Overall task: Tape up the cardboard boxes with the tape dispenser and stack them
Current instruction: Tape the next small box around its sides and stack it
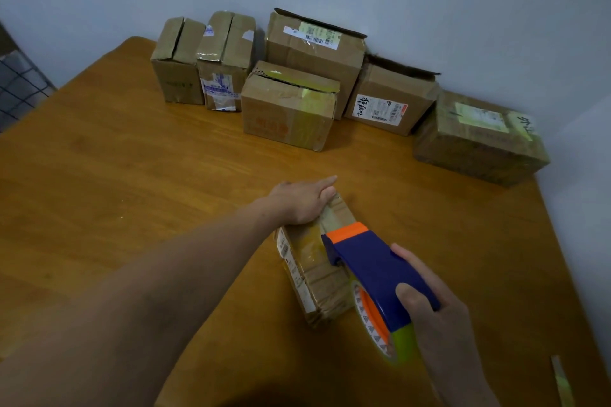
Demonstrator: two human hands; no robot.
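A small flat cardboard box (317, 271) lies on the wooden table (132, 195) in front of me. My left hand (304, 200) presses flat on its far end with straight fingers. My right hand (439, 314) grips the handle of a blue and orange tape dispenser (367, 261), whose orange front edge sits on the box's top. A roll of clear tape with a yellow-green sheen (393, 337) is mounted in the dispenser.
Several cardboard boxes stand in a row along the wall: two tall narrow ones (201, 63) at left, a large one (314, 53) behind a medium box (287, 106), another (390, 99), and a flat box (479, 139) at the table's right edge. A loose tape strip (562, 380) lies near right.
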